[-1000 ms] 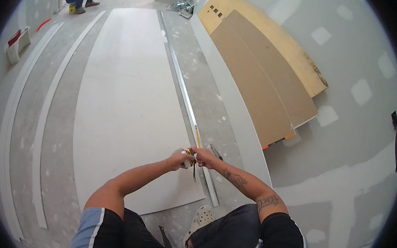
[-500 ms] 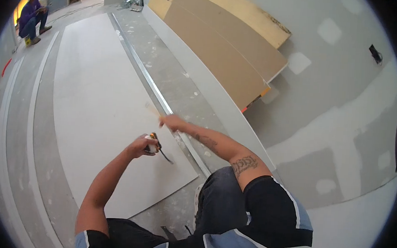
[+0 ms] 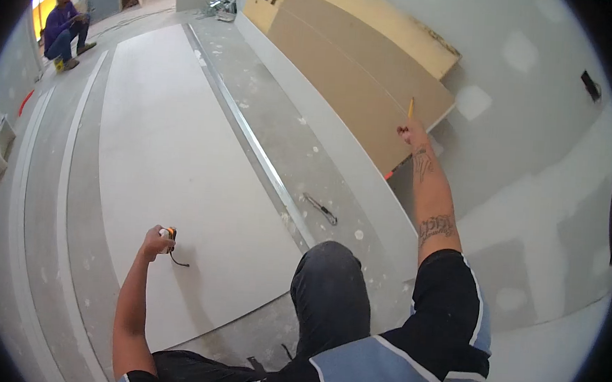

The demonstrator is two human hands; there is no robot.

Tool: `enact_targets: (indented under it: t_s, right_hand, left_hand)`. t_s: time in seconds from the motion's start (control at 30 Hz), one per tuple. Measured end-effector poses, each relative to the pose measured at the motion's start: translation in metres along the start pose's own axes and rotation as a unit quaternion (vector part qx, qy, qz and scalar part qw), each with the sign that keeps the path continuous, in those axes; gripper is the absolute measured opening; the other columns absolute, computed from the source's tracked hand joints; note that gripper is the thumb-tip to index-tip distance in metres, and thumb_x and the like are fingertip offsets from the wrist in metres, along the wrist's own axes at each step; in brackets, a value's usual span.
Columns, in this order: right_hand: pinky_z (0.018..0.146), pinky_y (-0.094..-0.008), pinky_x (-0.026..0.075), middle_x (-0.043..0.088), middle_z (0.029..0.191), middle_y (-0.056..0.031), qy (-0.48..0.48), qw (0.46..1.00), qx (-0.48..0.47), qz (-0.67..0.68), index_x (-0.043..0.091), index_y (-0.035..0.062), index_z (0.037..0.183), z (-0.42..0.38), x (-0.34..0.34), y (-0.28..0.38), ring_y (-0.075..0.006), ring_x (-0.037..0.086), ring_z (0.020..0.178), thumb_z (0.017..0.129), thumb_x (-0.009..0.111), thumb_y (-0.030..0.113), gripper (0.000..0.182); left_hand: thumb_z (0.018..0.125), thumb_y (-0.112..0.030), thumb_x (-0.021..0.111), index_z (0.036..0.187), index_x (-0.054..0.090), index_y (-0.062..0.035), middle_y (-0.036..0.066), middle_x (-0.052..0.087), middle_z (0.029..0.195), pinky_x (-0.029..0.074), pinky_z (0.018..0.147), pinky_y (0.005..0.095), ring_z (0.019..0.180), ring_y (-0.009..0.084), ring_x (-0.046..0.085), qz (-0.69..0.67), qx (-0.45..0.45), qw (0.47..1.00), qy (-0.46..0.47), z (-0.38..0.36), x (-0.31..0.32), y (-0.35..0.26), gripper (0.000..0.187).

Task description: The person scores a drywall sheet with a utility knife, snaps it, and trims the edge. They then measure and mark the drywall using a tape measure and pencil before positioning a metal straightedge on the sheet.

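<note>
1. Left hand (image 3: 154,243): I see my fingers wrapped round the tape measure (image 3: 168,238), held over the white panel (image 3: 177,127), dark strap (image 3: 179,263) dangling. Loose grip could drop it and dent the face.
2. Right hand (image 3: 413,133): fingers closed on a yellow pencil (image 3: 411,108), upright in front of the brown board (image 3: 342,53). Contact: can't tell. A careless swing could scuff the board or snap the point.
3. Utility knife (image 3: 320,209) lies on the floor (image 3: 288,144), between metal track (image 3: 252,150) and wall side, near my knee (image 3: 332,277). Blade state unclear; kneeling blindly could cut.
</note>
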State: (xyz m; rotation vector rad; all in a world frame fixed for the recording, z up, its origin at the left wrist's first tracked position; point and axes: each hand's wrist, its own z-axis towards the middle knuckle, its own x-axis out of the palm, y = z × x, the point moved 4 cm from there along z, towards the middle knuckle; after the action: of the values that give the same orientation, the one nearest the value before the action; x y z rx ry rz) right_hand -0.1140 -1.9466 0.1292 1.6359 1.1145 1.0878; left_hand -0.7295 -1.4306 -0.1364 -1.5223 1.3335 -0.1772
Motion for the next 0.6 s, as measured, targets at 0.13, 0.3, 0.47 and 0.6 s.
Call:
enact_targets:
  t_s: [0.13,0.3,0.47,0.6]
  right_hand:
    - [0.044,-0.0297,0.037,0.038,0.067,-0.0052,0.104,0.981,-0.021,-0.162,0.048,0.0038,0.088,-0.02,0.023,-0.041,-0.0138,0.034,0.047,0.089,0.054,0.018,0.016]
    - [0.044,-0.0289,0.042,0.043,0.067,0.0001,0.354,0.889,0.038,-0.289,0.053,0.0074,0.081,-0.17,0.101,-0.116,-0.0118,0.04,0.047,0.084,0.063,0.044,0.038]
    - [0.056,-0.0291,0.049,0.05,0.076,-0.005,0.635,0.576,-0.251,-0.45,0.062,0.0047,0.097,-0.307,0.18,-0.172,-0.0148,0.051,0.067,0.087,0.052,0.027,0.026]
    - [0.05,-0.0369,0.048,0.057,0.059,-0.0129,0.54,0.535,-0.212,-0.615,0.061,-0.0039,0.082,-0.35,0.208,-0.23,-0.0242,0.057,0.051,0.084,0.051,0.035,0.04]
  left_hand:
    - [0.061,-0.015,0.074,0.094,0.056,-0.0007,0.011,0.059,0.08,0.05,0.057,0.0352,0.069,0.02,0.059,-0.026,-0.027,0.997,0.062,0.006,0.008,0.0,0.04]
    - [0.078,-0.032,0.066,0.085,0.056,-0.0032,0.009,0.057,0.079,0.048,0.056,0.0365,0.066,0.0173,0.055,-0.007,-0.053,0.956,0.289,0.018,0.054,-0.038,0.031]
    - [0.078,-0.032,0.067,0.086,0.056,-0.0065,0.005,0.053,0.077,0.048,0.066,0.0352,0.07,0.0157,0.052,0.005,0.009,0.951,0.31,-0.01,0.093,-0.117,0.029]
    - [0.077,-0.029,0.066,0.093,0.055,-0.0087,0.005,0.051,0.08,0.048,0.067,0.0356,0.075,0.0164,0.052,-0.139,-0.009,0.947,0.29,-0.013,0.123,-0.149,0.029]
